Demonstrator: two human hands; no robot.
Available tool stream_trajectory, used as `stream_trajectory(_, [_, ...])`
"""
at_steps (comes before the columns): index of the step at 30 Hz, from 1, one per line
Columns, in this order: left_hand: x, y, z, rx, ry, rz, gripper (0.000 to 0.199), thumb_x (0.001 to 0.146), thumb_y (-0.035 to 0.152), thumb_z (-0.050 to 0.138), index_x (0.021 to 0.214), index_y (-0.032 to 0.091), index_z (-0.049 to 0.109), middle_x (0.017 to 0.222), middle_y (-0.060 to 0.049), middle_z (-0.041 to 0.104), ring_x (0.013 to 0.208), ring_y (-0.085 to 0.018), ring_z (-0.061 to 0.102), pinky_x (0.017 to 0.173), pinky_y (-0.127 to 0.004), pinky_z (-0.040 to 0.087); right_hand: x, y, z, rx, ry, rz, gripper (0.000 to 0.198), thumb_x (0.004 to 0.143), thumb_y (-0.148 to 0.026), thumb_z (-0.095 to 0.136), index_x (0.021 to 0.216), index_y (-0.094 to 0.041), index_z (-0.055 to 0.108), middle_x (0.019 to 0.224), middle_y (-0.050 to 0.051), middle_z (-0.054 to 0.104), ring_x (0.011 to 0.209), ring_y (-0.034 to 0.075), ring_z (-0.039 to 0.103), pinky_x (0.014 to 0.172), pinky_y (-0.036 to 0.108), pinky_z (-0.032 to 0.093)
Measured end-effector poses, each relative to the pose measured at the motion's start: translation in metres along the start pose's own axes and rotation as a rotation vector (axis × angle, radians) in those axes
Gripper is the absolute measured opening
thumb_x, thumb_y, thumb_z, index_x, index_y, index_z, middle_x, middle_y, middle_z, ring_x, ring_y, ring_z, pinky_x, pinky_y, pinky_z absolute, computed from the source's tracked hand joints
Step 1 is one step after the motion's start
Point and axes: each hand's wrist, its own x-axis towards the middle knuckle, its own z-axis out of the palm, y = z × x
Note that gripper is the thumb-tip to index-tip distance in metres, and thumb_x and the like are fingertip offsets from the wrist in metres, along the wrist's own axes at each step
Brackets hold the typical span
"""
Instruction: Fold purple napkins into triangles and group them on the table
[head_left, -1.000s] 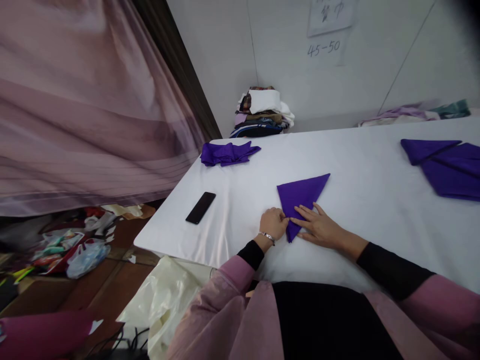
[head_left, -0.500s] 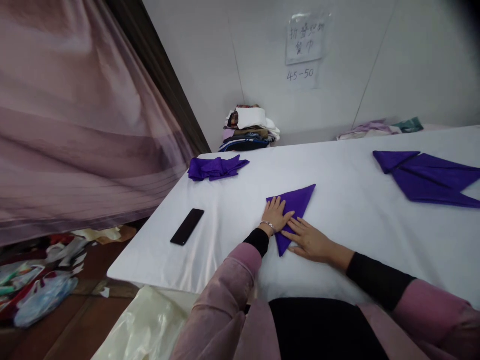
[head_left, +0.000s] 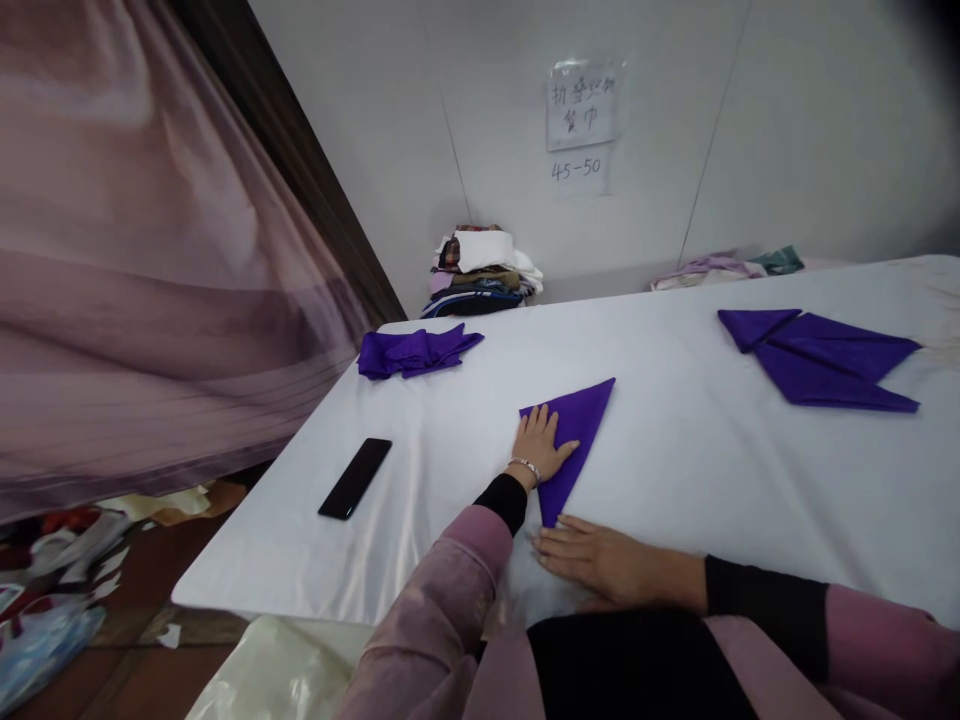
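A purple cloth napkin [head_left: 581,420], folded into a pointed kite-like shape, lies flat on the white-covered table [head_left: 675,480] in front of me. My left hand [head_left: 541,445], with a bracelet at the wrist, rests flat on the napkin's left part, fingers spread. Close to the napkin's lower tip is my right hand [head_left: 592,560], stretched out palm down with nothing held in it. Whether its fingertips touch the tip I cannot tell.
Another folded purple napkin [head_left: 817,360] lies at the right, and a crumpled purple cloth [head_left: 412,352] at the back left. A black phone [head_left: 355,478] is on the left. Folded clothes [head_left: 480,275] are piled by the wall. A curtain [head_left: 150,250] hangs left.
My right hand has slid down along the napkin to its lower tip. My left hand stays pressed on it. The view has shifted slightly.
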Motion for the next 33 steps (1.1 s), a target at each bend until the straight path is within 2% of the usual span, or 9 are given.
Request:
stream_trajectory(3, [0.001,-0.001,0.001,0.011,-0.023,0.003,0.075,0.088,0.063,0.026,0.142,0.012,0.029,0.151,-0.013,0.021,0.140,-0.027,0.014,0.113,-0.044,0.014,0.001,0.018,-0.017,-0.107,0.142,0.081,0.063,0.093,-0.046,0.036,0.148,-0.022,0.015,0.151,0.007,0.022,0.139,0.019,0.016,0.114,0.044,0.012])
stream_trajectory(7, [0.000,0.000,0.000,0.020,-0.011,0.022,0.069,0.090,0.056,0.031,0.142,0.012,0.029,0.151,-0.014,0.021,0.140,-0.027,0.013,0.113,-0.045,0.015,0.002,0.074,-0.042,-0.305,0.350,0.430,0.064,0.092,-0.051,0.033,0.146,-0.017,0.024,0.149,0.013,0.027,0.138,0.025,0.019,0.111,0.050,0.018])
stream_trajectory(11, [-0.002,0.002,-0.001,-0.012,0.017,0.010,0.076,0.087,0.064,0.026,0.141,0.011,0.031,0.151,-0.014,0.023,0.139,-0.027,0.016,0.113,-0.045,0.016,-0.005,0.132,-0.058,-0.366,0.293,0.647,0.067,0.091,-0.056,0.029,0.141,-0.011,0.035,0.145,0.018,0.033,0.136,0.028,0.023,0.109,0.053,0.019])
stream_trajectory(14, [-0.002,0.003,-0.002,-0.019,0.018,0.005,0.077,0.086,0.065,0.026,0.141,0.012,0.032,0.150,-0.013,0.023,0.139,-0.027,0.016,0.113,-0.045,0.015,-0.016,0.161,-0.069,-0.376,0.285,0.727,0.063,0.092,-0.055,0.026,0.139,-0.014,0.038,0.146,0.015,0.033,0.136,0.027,0.025,0.109,0.054,0.018])
stream_trajectory(17, [-0.002,0.003,-0.002,-0.023,0.016,0.000,0.077,0.086,0.066,0.026,0.141,0.012,0.032,0.150,-0.013,0.024,0.139,-0.027,0.016,0.113,-0.044,0.015,-0.027,0.182,-0.082,-0.391,0.311,0.801,0.058,0.093,-0.052,0.025,0.138,-0.018,0.040,0.147,0.013,0.033,0.136,0.026,0.025,0.108,0.054,0.016])
stream_trajectory(21, [-0.002,0.003,0.001,-0.030,0.019,-0.007,0.078,0.086,0.067,0.025,0.141,0.013,0.032,0.151,-0.013,0.024,0.139,-0.027,0.016,0.113,-0.045,0.014,-0.031,0.188,-0.089,-0.430,0.411,0.934,0.059,0.093,-0.048,0.028,0.137,-0.011,0.040,0.146,0.017,0.033,0.136,0.030,0.023,0.107,0.057,0.018])
stream_trajectory(23, [-0.002,0.003,0.002,-0.035,0.017,-0.008,0.077,0.086,0.067,0.025,0.141,0.013,0.032,0.151,-0.012,0.023,0.140,-0.027,0.015,0.113,-0.045,0.014,-0.028,0.174,-0.079,-0.477,0.451,0.832,0.056,0.092,-0.042,0.031,0.137,-0.010,0.041,0.145,0.018,0.033,0.136,0.030,0.023,0.108,0.056,0.017])
stream_trajectory(28, [0.002,-0.001,-0.003,-0.054,-0.012,0.012,0.066,0.089,0.056,0.031,0.140,0.014,0.033,0.150,-0.012,0.025,0.139,-0.026,0.017,0.112,-0.044,0.018,-0.017,0.099,-0.030,-0.395,0.303,0.264,0.049,0.088,-0.023,0.039,0.137,-0.020,0.042,0.142,0.010,0.041,0.135,0.023,0.028,0.110,0.053,0.018])
stream_trajectory(33, [0.013,-0.014,-0.022,-0.095,-0.064,0.033,0.043,0.091,0.035,0.035,0.131,0.023,0.047,0.143,-0.005,0.040,0.131,-0.024,0.034,0.107,-0.044,0.029,-0.009,0.047,-0.007,-0.356,0.291,0.193,0.051,0.085,-0.015,0.041,0.135,-0.022,0.045,0.139,0.010,0.046,0.131,0.023,0.035,0.110,0.054,0.018])
